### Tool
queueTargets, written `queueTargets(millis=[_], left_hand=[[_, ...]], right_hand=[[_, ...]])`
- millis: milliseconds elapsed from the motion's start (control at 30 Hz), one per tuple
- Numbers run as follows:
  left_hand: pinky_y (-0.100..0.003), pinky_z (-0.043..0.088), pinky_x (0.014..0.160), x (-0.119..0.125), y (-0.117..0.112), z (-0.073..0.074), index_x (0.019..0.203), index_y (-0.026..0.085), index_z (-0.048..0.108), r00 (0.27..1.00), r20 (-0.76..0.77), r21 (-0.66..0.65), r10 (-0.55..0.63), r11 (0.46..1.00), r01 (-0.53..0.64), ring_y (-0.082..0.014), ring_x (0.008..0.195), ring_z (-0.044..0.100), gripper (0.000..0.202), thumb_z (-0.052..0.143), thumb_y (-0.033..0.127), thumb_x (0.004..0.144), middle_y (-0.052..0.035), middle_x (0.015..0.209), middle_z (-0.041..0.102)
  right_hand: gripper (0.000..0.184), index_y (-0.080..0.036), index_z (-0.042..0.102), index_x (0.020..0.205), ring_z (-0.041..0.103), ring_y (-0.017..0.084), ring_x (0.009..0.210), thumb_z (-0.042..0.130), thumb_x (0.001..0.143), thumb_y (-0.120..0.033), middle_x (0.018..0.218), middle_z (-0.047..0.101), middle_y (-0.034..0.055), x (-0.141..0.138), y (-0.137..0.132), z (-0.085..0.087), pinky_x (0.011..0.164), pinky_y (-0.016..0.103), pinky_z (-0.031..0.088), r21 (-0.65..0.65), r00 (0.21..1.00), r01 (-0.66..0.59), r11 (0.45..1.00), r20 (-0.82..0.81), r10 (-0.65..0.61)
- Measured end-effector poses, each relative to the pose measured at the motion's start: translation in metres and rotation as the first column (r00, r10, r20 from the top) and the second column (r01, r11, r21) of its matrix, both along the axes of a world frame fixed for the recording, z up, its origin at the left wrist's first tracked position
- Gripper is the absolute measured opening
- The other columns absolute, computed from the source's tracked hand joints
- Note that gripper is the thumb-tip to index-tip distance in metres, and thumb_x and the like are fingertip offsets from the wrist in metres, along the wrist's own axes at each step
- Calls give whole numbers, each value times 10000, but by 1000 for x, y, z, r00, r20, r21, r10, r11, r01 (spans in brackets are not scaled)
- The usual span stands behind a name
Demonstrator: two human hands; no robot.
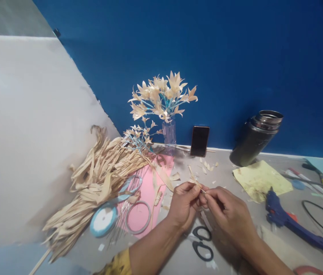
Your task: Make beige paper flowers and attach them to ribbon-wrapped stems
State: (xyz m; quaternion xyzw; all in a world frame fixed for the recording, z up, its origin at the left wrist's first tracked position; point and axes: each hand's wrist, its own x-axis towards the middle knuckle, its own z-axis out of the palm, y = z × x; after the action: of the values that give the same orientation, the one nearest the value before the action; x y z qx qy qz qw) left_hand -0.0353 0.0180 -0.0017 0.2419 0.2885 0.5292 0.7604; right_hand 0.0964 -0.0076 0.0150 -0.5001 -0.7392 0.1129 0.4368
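Note:
My left hand (pixel 184 202) is closed, thumb and fingers pinching a small pale husk flower (pixel 192 176) whose thin petals stick up above the fingers. Close beside it, my right hand (pixel 231 214) pinches the thin stem end of the same piece, fingertips almost touching the left ones. My fingers cover much of the stem. Below the hands lie black-handled scissors (pixel 203 256), their blades partly hidden. Small husk scraps (pixel 207 165) are scattered beyond the fingers.
Left are a dried husk bundle (pixel 112 164), ribbon spool (pixel 103 220), grey ring (pixel 138 231) and pink sheet (pixel 161 183). Behind stand a vase (pixel 169 135) of husk flowers (pixel 158 95) and a phone (pixel 199 141). Right are an open flask (pixel 253 141), yellow paper (pixel 261 179) and corded glue gun (pixel 293 225).

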Motion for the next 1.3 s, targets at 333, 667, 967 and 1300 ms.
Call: queueTargets(millis=[333,667,967,1300], left_hand=[[-220,444,519,3,-3,2,780,66,733,1000,-5,13,22,1000,-22,-104,472,563,360,879,366,646,-19,510,604],[-241,503,563,-2,-7,14,930,105,747,996,-21,87,85,993,-83,-124,560,609,360,861,322,666,-63,715,707],[-229,441,520,-7,-7,15,726,105,762,918,-341,181,202,972,-147,-112,472,539,340,831,436,690,-28,505,612],[-251,461,532,-3,-8,8,737,112,766,915,-368,180,166,978,-105,-137,457,571,408,804,516,694,-42,497,635]], right_hand=[[233,-222,610,736,636,153,614,497,940,-214,681,681,3,-1,-1,-3,616,245,464,-18,1000,9,1000,-18,-10],[233,-211,650,786,668,175,648,505,958,-272,731,713,26,3,4,-6,612,260,481,-42,998,2,999,-55,-5],[264,-219,635,779,630,161,616,476,984,-267,693,666,12,0,4,-7,603,255,464,17,997,-69,998,-26,69],[274,-216,617,716,596,140,570,503,960,-265,630,631,-17,1,3,-12,580,235,437,-38,997,-33,999,-64,31]])
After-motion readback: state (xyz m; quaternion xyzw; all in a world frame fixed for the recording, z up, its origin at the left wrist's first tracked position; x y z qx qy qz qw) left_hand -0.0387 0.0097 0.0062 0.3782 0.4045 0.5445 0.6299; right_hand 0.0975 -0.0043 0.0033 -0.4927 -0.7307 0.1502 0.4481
